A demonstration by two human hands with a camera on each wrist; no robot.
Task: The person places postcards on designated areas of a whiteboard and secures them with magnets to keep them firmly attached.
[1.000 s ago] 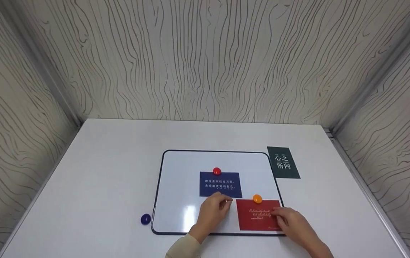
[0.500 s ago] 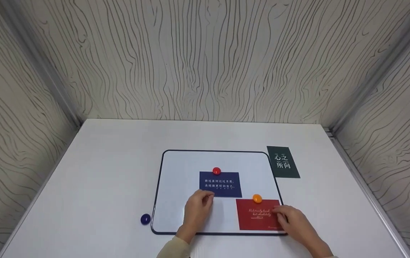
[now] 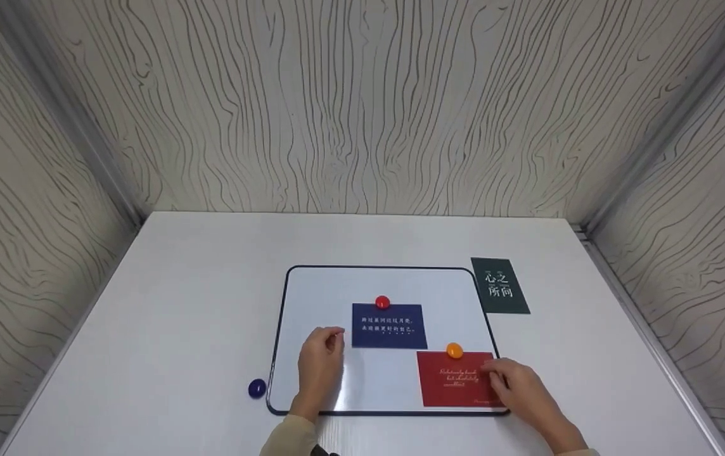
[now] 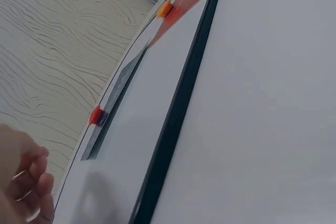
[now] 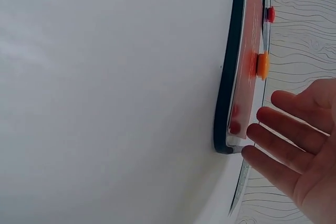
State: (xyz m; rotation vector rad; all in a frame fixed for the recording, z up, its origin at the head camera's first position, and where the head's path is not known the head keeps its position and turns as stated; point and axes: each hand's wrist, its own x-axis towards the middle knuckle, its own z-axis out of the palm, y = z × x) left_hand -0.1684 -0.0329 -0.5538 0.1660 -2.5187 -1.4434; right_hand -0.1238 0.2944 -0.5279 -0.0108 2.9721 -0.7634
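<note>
My left hand (image 3: 321,364) hovers over the left half of a whiteboard (image 3: 312,285), fingers loosely bent and holding nothing. Just right of its fingertips lies a dark blue card (image 3: 390,339) with a red round magnet (image 3: 382,303) on its top edge. At the board's lower right corner is a red card (image 3: 438,392), with an orange magnet (image 3: 454,350) at its top edge. My right hand (image 3: 524,387) is at this card's right side, overlapping its edge in the head view. In the right wrist view its fingers (image 5: 291,129) are spread and grip nothing.
A dark blue magnet (image 3: 256,388) lies on the white table (image 3: 198,285), left of the board's lower left corner. A dark green card (image 3: 502,301) with white characters rests by the upper right corner. Wood-patterned walls (image 3: 356,126) enclose the table at the back and sides.
My left hand has moved left, from below the blue card to the card's left side, uncovering its lower edge. The right hand has stayed almost still by the red card.
</note>
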